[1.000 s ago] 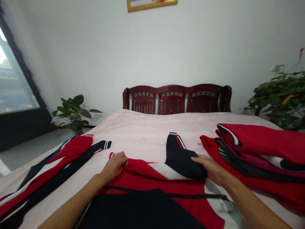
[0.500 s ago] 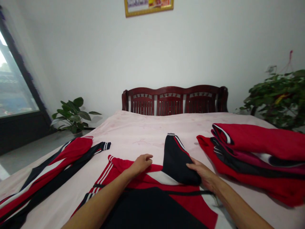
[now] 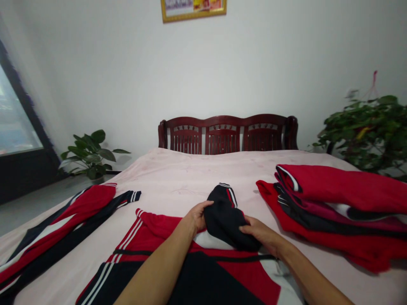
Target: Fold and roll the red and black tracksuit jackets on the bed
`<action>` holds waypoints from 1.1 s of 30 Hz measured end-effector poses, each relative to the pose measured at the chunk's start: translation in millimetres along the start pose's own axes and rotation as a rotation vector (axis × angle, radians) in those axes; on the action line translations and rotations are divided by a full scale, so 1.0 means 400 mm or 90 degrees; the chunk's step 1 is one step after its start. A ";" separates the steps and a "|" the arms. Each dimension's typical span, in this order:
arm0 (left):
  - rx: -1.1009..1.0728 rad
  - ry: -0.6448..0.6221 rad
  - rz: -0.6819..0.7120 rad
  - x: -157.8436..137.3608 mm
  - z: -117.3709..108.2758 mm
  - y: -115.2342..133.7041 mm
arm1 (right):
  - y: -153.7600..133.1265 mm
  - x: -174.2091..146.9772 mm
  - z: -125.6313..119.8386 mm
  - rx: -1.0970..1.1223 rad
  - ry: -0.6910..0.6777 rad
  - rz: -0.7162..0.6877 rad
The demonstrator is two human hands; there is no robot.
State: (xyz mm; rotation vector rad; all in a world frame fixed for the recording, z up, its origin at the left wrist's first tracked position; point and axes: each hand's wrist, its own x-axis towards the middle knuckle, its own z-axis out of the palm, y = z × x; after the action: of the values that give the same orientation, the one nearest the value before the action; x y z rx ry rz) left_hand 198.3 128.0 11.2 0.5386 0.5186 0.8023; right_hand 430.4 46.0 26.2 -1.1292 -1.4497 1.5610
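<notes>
A red, navy and white jacket point(image 3: 248, 275) lies spread on the bed in front of me. One of its sleeves, the navy sleeve point(image 3: 224, 218) with a striped cuff, is folded back over the body and points toward the headboard. My left hand point(image 3: 199, 215) grips this sleeve's left edge, thumb on top. On the other edge, lower down, my right hand point(image 3: 259, 232) pinches the cloth. The red sleeve point(image 3: 162, 221) with white stripes lies across the jacket to the left, partly behind my left forearm.
Striped trousers point(image 3: 60, 237) lie along the bed's left side. A stack of folded red and dark clothes point(image 3: 333, 212) sits at the right. Behind the pink sheet point(image 3: 178, 173) stands a wooden headboard point(image 3: 222, 133), with a potted plant point(image 3: 92, 152) to the left and leafy foliage point(image 3: 369, 131) at right.
My left hand has moved right from above the red sleeve and taken hold of the navy sleeve. The sleeve is now more bunched and its cuff sits slightly lower.
</notes>
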 end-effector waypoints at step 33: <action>-0.093 0.409 0.261 -0.428 -0.200 0.183 | -0.036 0.011 0.013 -0.578 0.000 -0.045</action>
State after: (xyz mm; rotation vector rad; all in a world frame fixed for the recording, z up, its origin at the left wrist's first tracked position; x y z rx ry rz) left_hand 10.2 57.1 35.8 0.2411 0.9463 1.4088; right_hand 423.0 49.8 39.7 -1.5237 -2.2538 0.8181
